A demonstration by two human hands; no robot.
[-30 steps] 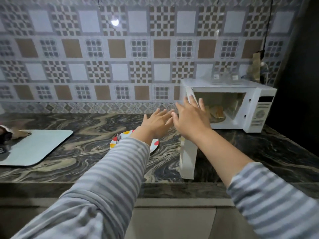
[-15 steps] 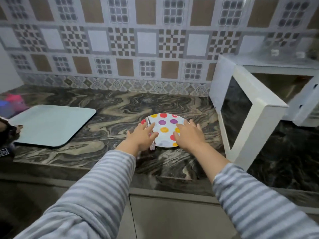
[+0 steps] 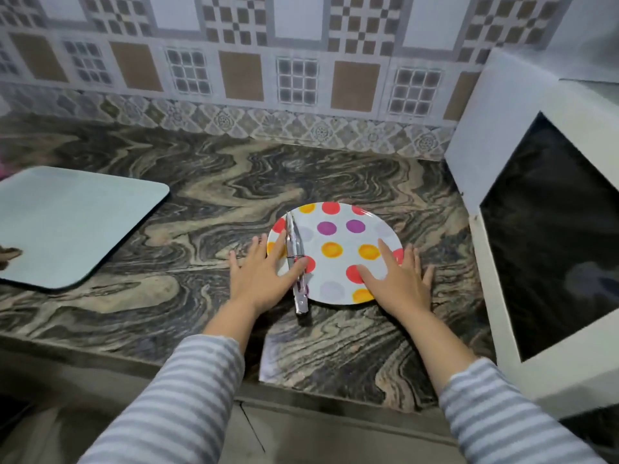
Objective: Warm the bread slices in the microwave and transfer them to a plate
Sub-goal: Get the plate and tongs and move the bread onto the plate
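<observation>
Polka-dot plate (image 3: 338,236) flat on marbled countertop (image 3: 207,195), centre of frame, white with red, orange and purple dots. Metal tongs (image 3: 296,259) lying across plate's left side, tips up on plate near its upper-left rim, handle end hanging off lower-left rim onto counter. Left hand (image 3: 259,274) at plate's left edge, fingers spread and fairly straight, index finger over rim next to tongs, thumb crossing tongs shaft; firm grip or just touch, cannot tell. Right hand (image 3: 400,283) at plate's lower right, fingers splayed flat, index finger and thumb lying on plate surface, other fingers on counter past the rim; nothing gripped. Striped grey-white sleeves (image 3: 174,403) on both forearms, entering from bottom of frame. Open microwave door (image 3: 536,229) at right edge of frame, white frame with dark window, swung out over counter, just right of right hand, not touching it. Microwave interior and bread slices out of view. Pale blue cutting board (image 3: 67,226) with rounded corners at left of frame, flat on counter, well apart from plate. Patterned tile backsplash (image 3: 268,61) across top of frame. Blurry pink bit at far left edge, unclear. Cabinet front below counter edge, bottom of frame.
</observation>
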